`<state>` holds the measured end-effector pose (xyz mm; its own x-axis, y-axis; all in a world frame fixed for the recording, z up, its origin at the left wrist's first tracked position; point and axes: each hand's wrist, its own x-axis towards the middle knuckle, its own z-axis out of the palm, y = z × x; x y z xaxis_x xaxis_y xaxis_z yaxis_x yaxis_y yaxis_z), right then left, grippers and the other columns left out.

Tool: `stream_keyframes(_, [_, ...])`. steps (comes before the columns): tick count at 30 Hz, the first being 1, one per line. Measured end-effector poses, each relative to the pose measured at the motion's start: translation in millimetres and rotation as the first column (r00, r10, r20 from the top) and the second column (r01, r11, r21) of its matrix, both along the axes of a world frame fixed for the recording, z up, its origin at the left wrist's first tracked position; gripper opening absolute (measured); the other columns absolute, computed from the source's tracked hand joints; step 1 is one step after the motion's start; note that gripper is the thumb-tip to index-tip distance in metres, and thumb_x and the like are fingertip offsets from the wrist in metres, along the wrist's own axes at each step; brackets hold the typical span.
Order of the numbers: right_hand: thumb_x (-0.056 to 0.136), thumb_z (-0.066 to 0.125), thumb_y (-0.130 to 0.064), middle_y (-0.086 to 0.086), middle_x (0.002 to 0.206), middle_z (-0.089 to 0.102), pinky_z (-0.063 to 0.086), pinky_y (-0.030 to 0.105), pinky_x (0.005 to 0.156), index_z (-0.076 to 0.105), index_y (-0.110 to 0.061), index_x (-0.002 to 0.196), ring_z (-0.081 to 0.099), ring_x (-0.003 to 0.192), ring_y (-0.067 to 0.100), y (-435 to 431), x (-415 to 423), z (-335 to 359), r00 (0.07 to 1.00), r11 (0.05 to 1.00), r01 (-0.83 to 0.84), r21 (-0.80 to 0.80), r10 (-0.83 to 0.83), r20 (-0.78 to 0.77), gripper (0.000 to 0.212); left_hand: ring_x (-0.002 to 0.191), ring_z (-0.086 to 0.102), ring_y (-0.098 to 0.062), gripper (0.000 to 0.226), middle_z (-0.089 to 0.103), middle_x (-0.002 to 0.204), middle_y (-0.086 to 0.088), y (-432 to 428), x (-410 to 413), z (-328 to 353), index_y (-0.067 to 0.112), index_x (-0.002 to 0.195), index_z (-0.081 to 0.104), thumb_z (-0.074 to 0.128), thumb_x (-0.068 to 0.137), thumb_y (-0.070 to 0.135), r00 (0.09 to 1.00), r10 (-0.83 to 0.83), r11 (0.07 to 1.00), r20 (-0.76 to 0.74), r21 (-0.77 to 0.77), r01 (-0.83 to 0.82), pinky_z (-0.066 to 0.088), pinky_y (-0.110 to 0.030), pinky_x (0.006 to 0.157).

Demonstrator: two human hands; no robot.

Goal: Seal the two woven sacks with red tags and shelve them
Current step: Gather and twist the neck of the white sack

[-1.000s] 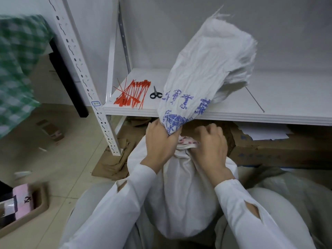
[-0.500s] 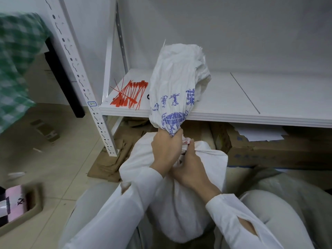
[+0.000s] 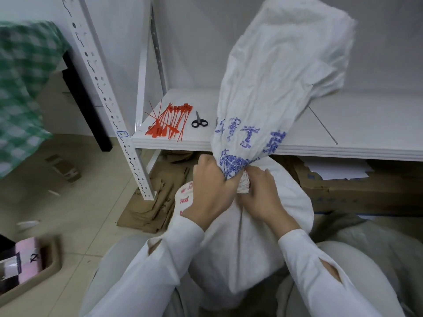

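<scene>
Sack (image 3: 240, 252) looks soft, I judge heavy below; my left hand (image 3: 210, 191) and right hand (image 3: 261, 197) both grip its twisted neck, the best hold.

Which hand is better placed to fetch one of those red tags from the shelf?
Probably the left hand: the red tags lie on the shelf on its side, and the right hand would have to reach across the sack. Both grip its neck now; the right could keep hold.

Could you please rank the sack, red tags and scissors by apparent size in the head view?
Largest to smallest:
1. sack
2. red tags (as a pile)
3. scissors
The sack is also nearest the camera.
</scene>
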<state>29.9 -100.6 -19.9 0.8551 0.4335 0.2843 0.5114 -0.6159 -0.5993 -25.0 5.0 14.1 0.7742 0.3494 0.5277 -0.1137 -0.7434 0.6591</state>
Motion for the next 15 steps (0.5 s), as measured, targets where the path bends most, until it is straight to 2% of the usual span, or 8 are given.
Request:
stream_keyframes(2, [0.074, 0.050, -0.029, 0.005, 0.103, 0.070, 0.039, 0.053, 0.101, 0.064, -0.014, 0.102, 0.060, 0.104, 0.029, -3.7, 5.7, -2.7, 0.998, 0.997, -0.059, -0.041, 0.059, -0.006, 0.034, 0.097, 0.059, -0.033, 0.049, 0.070, 0.100, -0.009, 5.0, 1.5, -2.3, 0.010, 0.105, 0.068, 0.047, 0.080, 0.046, 0.997, -0.076, 0.997, -0.010, 0.027, 0.076, 0.048, -0.047, 0.080])
stream_keyframes(4, [0.074, 0.054, -0.024, 0.008, 0.098, 0.071, 0.047, 0.047, 0.091, 0.068, -0.013, 0.093, 0.063, 0.100, 0.031, -6.3, 10.7, -7.8, 0.994, 0.992, -0.112, -0.049, 0.112, -0.001, 0.026, 0.103, 0.063, -0.029, 0.049, 0.069, 0.110, -0.005, 6.6, -0.3, -5.8, 0.016, 0.114, 0.065, 0.050, 0.081, 0.049, 0.983, -0.172, 0.982, -0.067, -0.088, 0.166, 0.050, -0.047, 0.087])
stream_keyframes(7, [0.074, 0.057, -0.022, 0.013, 0.095, 0.072, 0.048, 0.040, 0.088, 0.069, -0.012, 0.088, 0.064, 0.098, 0.036, -8.7, 16.1, -14.9, 0.991, 0.985, -0.134, -0.105, 0.136, 0.010, 0.022, 0.093, 0.065, -0.027, 0.045, 0.070, 0.098, -0.004, 6.4, -4.9, -9.5, 0.017, 0.104, 0.065, 0.048, 0.082, 0.052, 0.965, -0.200, 0.977, -0.173, -0.107, 0.183, 0.052, -0.045, 0.082])
stream_keyframes(9, [0.077, 0.055, -0.025, 0.012, 0.111, 0.069, 0.041, 0.046, 0.102, 0.068, -0.011, 0.106, 0.058, 0.113, 0.034, -8.4, 14.8, -15.0, 0.988, 0.978, -0.147, -0.148, 0.153, 0.025, 0.035, 0.085, 0.064, -0.027, 0.037, 0.069, 0.088, -0.003, 5.2, -5.8, -10.0, 0.015, 0.093, 0.062, 0.046, 0.084, 0.048, 0.957, -0.186, 0.981, -0.221, -0.096, 0.168, 0.051, -0.040, 0.076])
stream_keyframes(11, [0.082, 0.055, -0.020, 0.007, 0.128, 0.060, 0.024, 0.048, 0.114, 0.054, -0.015, 0.130, 0.044, 0.129, 0.026, -9.2, 10.4, -13.1, 0.988, 0.952, -0.155, -0.264, 0.152, -0.032, 0.049, 0.086, 0.063, -0.026, 0.037, 0.068, 0.092, -0.003, 7.5, -2.8, -13.4, 0.017, 0.094, 0.062, 0.044, 0.085, 0.048, 0.945, -0.162, 0.984, -0.284, -0.121, 0.132, 0.050, -0.038, 0.075])
stream_keyframes(12, [0.082, 0.057, -0.018, 0.004, 0.131, 0.058, 0.023, 0.045, 0.114, 0.046, -0.019, 0.136, 0.041, 0.131, 0.023, -9.6, 7.8, -12.1, 0.992, 0.930, -0.121, -0.348, 0.128, -0.001, 0.056, 0.089, 0.062, -0.026, 0.037, 0.068, 0.095, -0.004, 10.1, 0.6, -16.3, 0.017, 0.098, 0.062, 0.043, 0.086, 0.047, 0.939, -0.145, 0.985, -0.313, -0.133, 0.108, 0.049, -0.038, 0.077])
stream_keyframes(13, [0.081, 0.059, -0.019, 0.002, 0.129, 0.058, 0.028, 0.042, 0.107, 0.042, -0.021, 0.137, 0.042, 0.127, 0.023, -9.9, 6.5, -12.8, 0.994, 0.912, -0.056, -0.407, 0.087, 0.058, 0.059, 0.090, 0.062, -0.026, 0.036, 0.067, 0.097, -0.006, 13.2, 4.9, -19.4, 0.016, 0.098, 0.062, 0.043, 0.088, 0.045, 0.933, -0.125, 0.986, -0.338, -0.150, 0.078, 0.049, -0.038, 0.079])
stream_keyframes(15, [0.077, 0.067, -0.029, 0.003, 0.119, 0.059, 0.037, 0.035, 0.082, 0.043, -0.021, 0.128, 0.051, 0.114, 0.027, -10.3, 1.2, -10.1, 0.985, 0.916, 0.132, -0.379, -0.078, 0.153, 0.057, 0.090, 0.060, -0.030, 0.029, 0.065, 0.094, -0.010, 17.7, 13.8, -24.0, 0.016, 0.088, 0.059, 0.043, 0.092, 0.040, 0.919, -0.074, 0.979, -0.386, -0.206, -0.007, 0.047, -0.038, 0.078])
